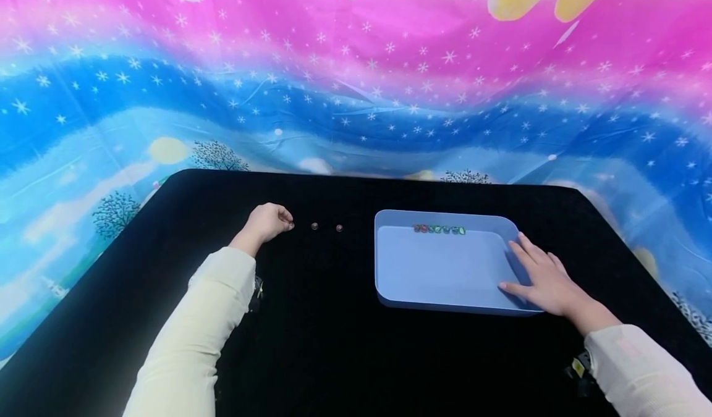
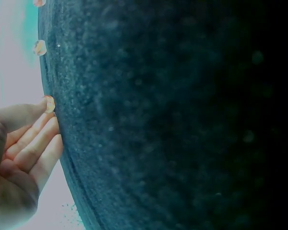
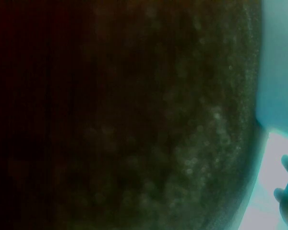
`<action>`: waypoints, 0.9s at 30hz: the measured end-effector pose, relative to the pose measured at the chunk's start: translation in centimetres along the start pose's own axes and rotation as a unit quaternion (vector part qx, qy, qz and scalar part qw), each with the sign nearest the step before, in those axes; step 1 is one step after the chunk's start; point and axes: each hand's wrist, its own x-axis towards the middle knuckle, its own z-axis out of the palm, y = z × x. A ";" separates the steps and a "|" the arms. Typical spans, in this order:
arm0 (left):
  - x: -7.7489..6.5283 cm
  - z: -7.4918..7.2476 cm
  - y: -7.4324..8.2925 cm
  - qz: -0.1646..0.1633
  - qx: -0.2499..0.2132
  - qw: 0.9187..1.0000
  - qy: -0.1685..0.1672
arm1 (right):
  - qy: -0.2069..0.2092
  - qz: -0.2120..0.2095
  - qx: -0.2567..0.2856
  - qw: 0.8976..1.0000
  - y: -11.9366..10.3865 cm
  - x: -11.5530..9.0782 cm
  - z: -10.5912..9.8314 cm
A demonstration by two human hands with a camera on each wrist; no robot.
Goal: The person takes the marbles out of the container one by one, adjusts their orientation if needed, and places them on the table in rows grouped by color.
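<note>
"Head view first: what is the left hand (image 1: 269, 220) doing?"

"It pinches an amber bead (image 2: 49, 104) between thumb and fingers, at the left end of a short row on the black table (image 1: 334, 355). Whether that bead touches the cloth cannot be told."

"Is there writing to read?"

"A dark device (image 1: 586, 360) by the right sleeve (image 1: 639, 367) carries a yellow patch (image 1: 578, 367) — any print on it is too small to make out."

"Which way does the pinched bead point?"

"It looks roundish, so a long axis cannot be told. The row has a direction, though: a second bead (image 1: 314, 226) and a third bead (image 1: 339, 227) lie apart, in line rightward, toward the blue tray (image 1: 439, 265)."

"And the tray?"

"Open side up, long axis running left to right. Inside, by the far wall, sits a close line of beads (image 1: 439, 229), reddish at the left, green farther right."

"The right hand (image 1: 547, 281)?"

"Fingers spread and straight, touching the tray's right side and hiding part of it."

"What stands in between?"

"The two loose beads and the tray's left wall — both between the pinched bead and the line inside. Behind the table hangs a pink-and-blue backdrop (image 1: 356, 71) with snowflakes."
</note>
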 end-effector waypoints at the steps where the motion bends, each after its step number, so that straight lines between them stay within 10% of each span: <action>1: 0.0 0.0 0.0 -0.002 -0.002 1.000 -0.001 | 0.001 -0.002 0.000 1.000 0.0 0.0 0.0; 27: -0.4 -0.2 -0.6 0.021 -0.076 0.997 -0.020 | 0.002 0.000 0.002 1.000 0.1 0.1 0.1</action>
